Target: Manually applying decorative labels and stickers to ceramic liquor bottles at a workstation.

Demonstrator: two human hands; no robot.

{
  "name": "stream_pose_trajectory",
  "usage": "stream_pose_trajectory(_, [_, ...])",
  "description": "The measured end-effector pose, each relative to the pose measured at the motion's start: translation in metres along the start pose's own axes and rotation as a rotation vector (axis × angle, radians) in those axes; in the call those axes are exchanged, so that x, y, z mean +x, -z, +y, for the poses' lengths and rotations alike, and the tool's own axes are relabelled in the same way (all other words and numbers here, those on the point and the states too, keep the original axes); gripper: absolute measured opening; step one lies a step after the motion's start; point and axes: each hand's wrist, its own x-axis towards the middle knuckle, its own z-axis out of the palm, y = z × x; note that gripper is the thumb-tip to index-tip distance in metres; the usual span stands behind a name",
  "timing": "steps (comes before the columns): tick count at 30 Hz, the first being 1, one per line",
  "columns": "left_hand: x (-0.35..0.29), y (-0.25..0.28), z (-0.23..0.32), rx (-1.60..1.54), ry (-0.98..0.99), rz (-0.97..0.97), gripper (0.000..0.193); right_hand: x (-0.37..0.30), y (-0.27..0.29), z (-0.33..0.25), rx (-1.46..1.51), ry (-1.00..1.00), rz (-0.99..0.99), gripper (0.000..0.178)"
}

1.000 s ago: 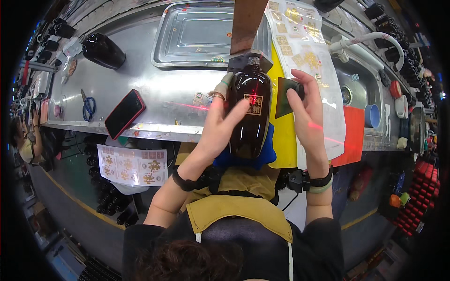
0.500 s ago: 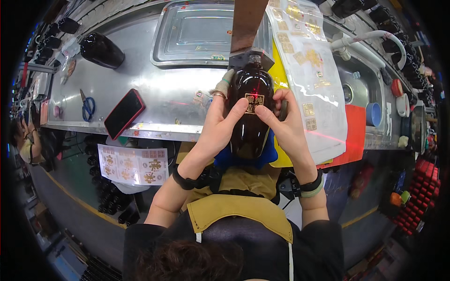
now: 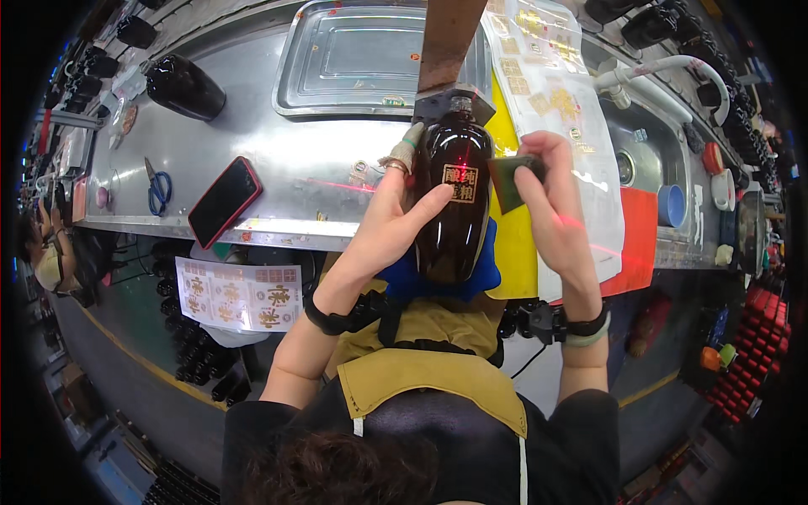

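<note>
A shiny steel counter (image 3: 303, 164) holds 1 sink (image 3: 646, 162); 2 yellow stripes (image 3: 156, 364) show on the dark floor (image 3: 126, 311).

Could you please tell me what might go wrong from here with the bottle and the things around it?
The glossy bottle might slip or roll, since only the left hand steadies it.

The flat green piece in the right hand could scuff the gold emblem if its corner catches there.

The phone lies at the counter's front edge, so a bump might knock it off.
</note>
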Motion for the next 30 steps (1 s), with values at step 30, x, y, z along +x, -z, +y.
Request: stream_pose_trajectory(30, [-0.032,0.026,0.006,-0.084,0.049,0.162,0.09,0.042,-0.008,-0.012,-0.449,0.936,-0.186,0.021])
